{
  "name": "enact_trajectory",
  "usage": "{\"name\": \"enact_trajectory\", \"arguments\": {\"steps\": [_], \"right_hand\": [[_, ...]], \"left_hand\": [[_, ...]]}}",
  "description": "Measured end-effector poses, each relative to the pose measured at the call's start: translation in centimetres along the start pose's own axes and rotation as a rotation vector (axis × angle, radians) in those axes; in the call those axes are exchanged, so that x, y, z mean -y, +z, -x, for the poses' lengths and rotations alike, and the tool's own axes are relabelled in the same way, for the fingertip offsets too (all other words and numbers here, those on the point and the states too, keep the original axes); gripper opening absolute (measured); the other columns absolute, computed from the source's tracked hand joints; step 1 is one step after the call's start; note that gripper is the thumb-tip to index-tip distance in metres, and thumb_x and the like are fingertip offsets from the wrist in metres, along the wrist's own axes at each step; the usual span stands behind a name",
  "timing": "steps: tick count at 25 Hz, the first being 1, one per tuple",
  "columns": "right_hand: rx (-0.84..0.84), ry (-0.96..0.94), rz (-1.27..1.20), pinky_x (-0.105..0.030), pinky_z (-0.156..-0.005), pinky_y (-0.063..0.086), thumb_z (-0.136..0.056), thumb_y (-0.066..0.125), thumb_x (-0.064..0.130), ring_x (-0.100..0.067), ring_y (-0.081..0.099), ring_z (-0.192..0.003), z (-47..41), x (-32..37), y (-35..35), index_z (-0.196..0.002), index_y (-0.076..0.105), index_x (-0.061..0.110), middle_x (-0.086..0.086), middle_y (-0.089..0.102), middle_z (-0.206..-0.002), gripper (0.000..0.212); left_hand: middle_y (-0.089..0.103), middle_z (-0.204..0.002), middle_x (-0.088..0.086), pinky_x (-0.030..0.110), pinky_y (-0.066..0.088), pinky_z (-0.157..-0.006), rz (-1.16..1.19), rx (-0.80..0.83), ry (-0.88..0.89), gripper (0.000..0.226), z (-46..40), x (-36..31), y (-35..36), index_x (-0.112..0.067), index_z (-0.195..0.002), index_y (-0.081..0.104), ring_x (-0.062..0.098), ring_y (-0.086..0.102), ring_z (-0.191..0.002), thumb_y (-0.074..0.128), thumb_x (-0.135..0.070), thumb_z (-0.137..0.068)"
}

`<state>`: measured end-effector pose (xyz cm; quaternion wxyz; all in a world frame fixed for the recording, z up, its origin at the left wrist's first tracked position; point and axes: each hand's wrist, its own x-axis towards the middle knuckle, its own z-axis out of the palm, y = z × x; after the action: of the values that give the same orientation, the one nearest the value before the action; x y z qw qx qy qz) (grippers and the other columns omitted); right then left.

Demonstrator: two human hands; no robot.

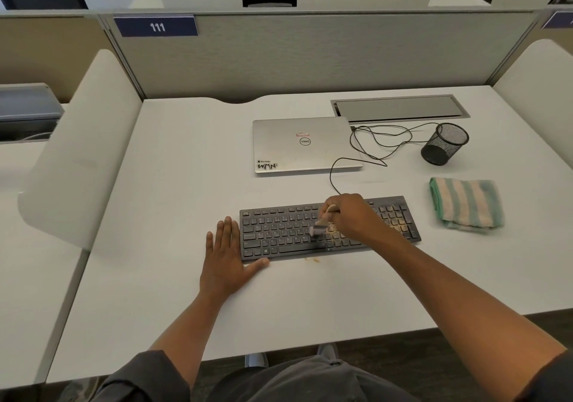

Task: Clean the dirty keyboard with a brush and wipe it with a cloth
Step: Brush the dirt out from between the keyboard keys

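Note:
A black keyboard (279, 234) lies on the white desk (173, 190), with light crumbs on its right half and numpad. My right hand (353, 215) grips a small brush (321, 223) by its pale handle; the blurred bristles touch the keys near the middle. My left hand (228, 254) rests flat on the desk against the keyboard's left end, thumb along its front edge. A folded green-and-cream striped cloth (466, 204) lies to the right of the keyboard, apart from it.
A closed silver laptop (305, 145) sits behind the keyboard, with a thin black cable (372, 150) looping from it. A black mesh pen cup (445, 144) stands at the back right. A few crumbs (311, 259) lie in front of the keyboard. Partitions wall the desk.

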<state>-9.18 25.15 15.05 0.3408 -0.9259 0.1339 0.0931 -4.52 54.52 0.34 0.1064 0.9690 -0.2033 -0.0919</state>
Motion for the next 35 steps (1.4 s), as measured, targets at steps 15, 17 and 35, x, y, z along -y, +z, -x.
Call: {"name": "enact_trajectory", "arguments": {"steps": [15, 17, 35], "right_hand": [[-0.096, 0.089, 0.048, -0.03, -0.062, 0.048, -0.085, 0.052, 0.013, -0.017, 0.06, -0.076, 0.9, 0.9, 2.2, -0.082, 0.061, 0.02, 0.002, 0.065, -0.081, 0.012], [-0.102, 0.045, -0.02, -0.026, -0.06, 0.046, -0.086, 0.06, 0.016, -0.013, 0.061, -0.072, 1.0, 1.1, 2.5, -0.084, 0.065, 0.016, 0.003, 0.067, -0.081, 0.006], [-0.062, 0.09, -0.134, -0.023, -0.044, 0.046, -0.099, 0.047, 0.017, -0.017, 0.062, -0.044, 0.4, 0.6, 1.0, -0.085, 0.065, 0.009, -0.008, 0.073, -0.065, 0.024]], "left_hand": [[-0.012, -0.169, 0.008, 0.046, -0.01, -0.125, -0.006, -0.005, 0.011, 0.13, -0.1, 0.0, 0.3, -0.007, -0.16, -0.007, 0.02, -0.019, -0.154, 0.013, -0.1, -0.073], [-0.013, -0.168, 0.008, 0.046, -0.011, -0.125, -0.009, 0.006, 0.007, 0.13, -0.2, 0.1, 0.2, -0.007, -0.16, -0.007, 0.019, -0.02, -0.154, 0.012, -0.1, -0.072], [-0.014, -0.168, 0.009, 0.046, -0.011, -0.125, -0.011, 0.018, 0.006, 0.131, -0.1, -0.1, 0.0, -0.007, -0.16, -0.008, 0.02, -0.021, -0.153, 0.008, -0.101, -0.07]]}}
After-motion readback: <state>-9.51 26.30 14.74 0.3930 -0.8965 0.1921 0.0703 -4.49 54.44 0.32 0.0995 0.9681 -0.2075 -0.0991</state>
